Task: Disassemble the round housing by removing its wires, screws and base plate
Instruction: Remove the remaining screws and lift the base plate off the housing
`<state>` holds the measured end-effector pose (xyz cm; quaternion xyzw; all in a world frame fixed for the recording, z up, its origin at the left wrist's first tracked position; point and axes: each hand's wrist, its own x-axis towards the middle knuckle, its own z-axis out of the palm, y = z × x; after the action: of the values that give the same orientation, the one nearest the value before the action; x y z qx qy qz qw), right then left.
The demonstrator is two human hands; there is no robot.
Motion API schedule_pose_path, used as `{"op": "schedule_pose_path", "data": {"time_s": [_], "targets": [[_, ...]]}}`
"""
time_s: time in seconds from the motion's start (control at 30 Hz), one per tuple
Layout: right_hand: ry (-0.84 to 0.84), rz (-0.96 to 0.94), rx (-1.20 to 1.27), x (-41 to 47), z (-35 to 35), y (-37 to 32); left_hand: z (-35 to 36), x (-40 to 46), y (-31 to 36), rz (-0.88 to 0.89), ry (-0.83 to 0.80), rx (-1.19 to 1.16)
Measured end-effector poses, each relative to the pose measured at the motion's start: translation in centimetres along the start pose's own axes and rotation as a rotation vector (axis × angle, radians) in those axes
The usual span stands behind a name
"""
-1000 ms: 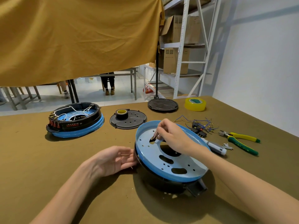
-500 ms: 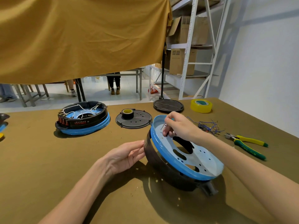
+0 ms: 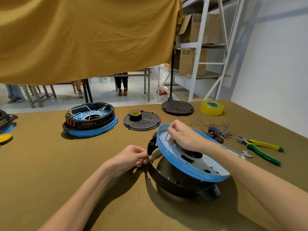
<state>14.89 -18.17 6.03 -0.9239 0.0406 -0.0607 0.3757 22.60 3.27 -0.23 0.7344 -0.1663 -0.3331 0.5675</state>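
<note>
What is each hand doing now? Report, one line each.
Left hand: pinched shut on the black ring's rim.
Right hand: closed on the blue plate, lifting its far edge off the ring.

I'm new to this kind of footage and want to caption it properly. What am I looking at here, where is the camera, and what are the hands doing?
No machine here: a person works with bare hands, and the single camera sits on their head, looking forward and down. The right hand lifts the light blue base plate by its far edge, so it tilts up off the black round housing. The left hand pinches the housing's near-left rim to steady it. All this rests on a brown-covered table. Also lying there: a second housing with its wires in place, a black disc carrying a roll of black tape, another dark disc, yellow tape, a pile of loose wires and yellow-green pliers. An ochre cloth hangs behind.
</note>
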Motion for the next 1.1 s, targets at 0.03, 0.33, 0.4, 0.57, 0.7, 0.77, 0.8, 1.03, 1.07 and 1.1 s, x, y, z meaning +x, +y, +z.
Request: {"op": "schedule_pose_path", "data": {"time_s": [0.03,0.33,0.4,0.57,0.7,0.77,0.8,1.03,1.07,1.1], "targets": [[-0.005,0.004,-0.004,0.0,0.2,0.1,0.0,0.0,0.0,-0.028,-0.042,-0.111],[0.099,-0.014,0.069,0.6,0.2,-0.4,2.0,0.5,-0.3,0.108,-0.115,-0.271],[0.128,-0.009,0.115,0.5,-0.2,-0.6,2.4,0.5,-0.5,0.167,-0.098,-0.292],[0.205,0.028,0.292,0.3,-1.2,-1.2,3.9,0.6,0.0,0.312,0.046,-0.210],[0.231,0.043,0.322,0.3,-1.7,-1.8,5.5,0.5,0.5,0.346,0.151,-0.266],[0.237,0.043,0.314,0.4,-1.8,-2.0,6.3,0.4,0.7,0.372,0.226,-0.276],[0.240,0.043,0.311,0.3,-1.8,-2.0,6.6,0.4,0.8,0.390,0.269,-0.256],[0.284,0.035,0.333,0.4,-1.4,-2.2,7.1,0.0,0.1,0.608,0.449,0.013],[0.295,0.037,0.341,0.4,-1.4,-2.2,7.3,-0.1,0.1,0.671,0.449,0.029],[0.306,0.037,0.338,0.5,-1.5,-2.2,7.3,-0.2,0.2,0.745,0.451,0.070]]}}
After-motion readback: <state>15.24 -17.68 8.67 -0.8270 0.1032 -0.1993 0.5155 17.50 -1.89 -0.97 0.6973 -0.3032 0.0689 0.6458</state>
